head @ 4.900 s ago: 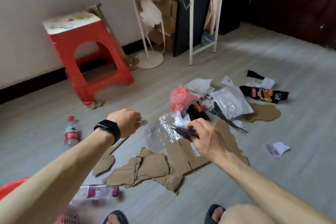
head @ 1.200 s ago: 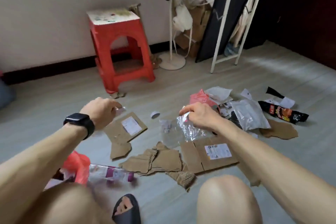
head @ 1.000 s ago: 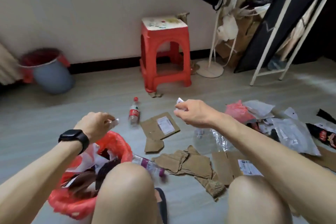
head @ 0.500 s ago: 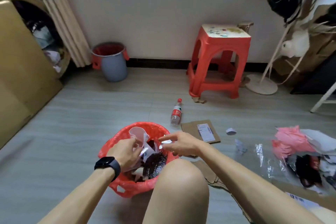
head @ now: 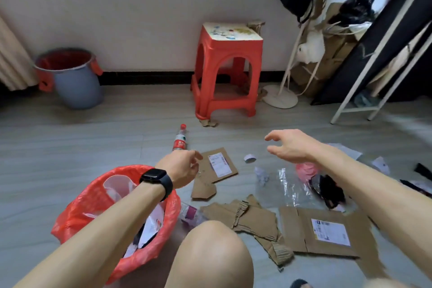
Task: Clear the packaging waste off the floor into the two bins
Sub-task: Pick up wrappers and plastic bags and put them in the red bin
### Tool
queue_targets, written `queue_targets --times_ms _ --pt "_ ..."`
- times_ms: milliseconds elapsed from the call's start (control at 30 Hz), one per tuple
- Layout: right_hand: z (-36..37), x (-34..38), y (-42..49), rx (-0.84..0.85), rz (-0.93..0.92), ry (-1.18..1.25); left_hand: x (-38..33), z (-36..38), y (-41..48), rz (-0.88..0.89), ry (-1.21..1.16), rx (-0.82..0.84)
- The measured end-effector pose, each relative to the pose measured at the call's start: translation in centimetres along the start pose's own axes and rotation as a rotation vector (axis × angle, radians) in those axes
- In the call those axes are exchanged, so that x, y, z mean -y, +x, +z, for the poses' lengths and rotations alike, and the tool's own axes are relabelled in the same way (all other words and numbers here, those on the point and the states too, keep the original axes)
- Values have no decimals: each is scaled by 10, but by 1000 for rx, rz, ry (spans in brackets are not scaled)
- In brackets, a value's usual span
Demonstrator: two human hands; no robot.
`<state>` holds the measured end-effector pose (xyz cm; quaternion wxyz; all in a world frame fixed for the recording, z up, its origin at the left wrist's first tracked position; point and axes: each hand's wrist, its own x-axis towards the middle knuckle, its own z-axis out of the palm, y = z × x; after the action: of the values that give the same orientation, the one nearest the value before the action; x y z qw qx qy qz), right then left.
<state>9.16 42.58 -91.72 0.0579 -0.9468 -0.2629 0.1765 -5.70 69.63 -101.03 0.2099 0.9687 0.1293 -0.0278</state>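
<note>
By the wall at ten o'clock stands a grey bin (head: pixel 70 82) with a red liner. Nearer, at seven o'clock beside the person's knee (head: pixel 210 243), a red-bagged bin (head: pixel 93 196) holds paper and wrappers. The left hand (head: pixel 180 168) hovers just past its rim, fingers (head: pixel 197 155) loosely curled, holding nothing. A water bottle (head: pixel 180 140) lies at twelve o'clock, short of the red stool (head: pixel 228 70). At one o'clock the right hand (head: pixel 292 147) hangs with its fingers (head: pixel 273 134) spread wide and empty. Beneath and beyond it, cardboard pieces (head: pixel 252 217), clear film (head: pixel 287 184) and a pink bag (head: pixel 306 168) litter the floor (head: pixel 70 147).
</note>
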Motion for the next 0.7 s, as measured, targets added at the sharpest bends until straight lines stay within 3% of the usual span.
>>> queue_targets --times_ms 167,333,700 --pt "13 -90 0 -40 143 -4 -60 49 50 109 46 100" --pt "75 -151 16 58 208 83 -93 115 91 143 93 257" --pt "239 -226 114 330 287 238 -89 249 177 73 193 513"
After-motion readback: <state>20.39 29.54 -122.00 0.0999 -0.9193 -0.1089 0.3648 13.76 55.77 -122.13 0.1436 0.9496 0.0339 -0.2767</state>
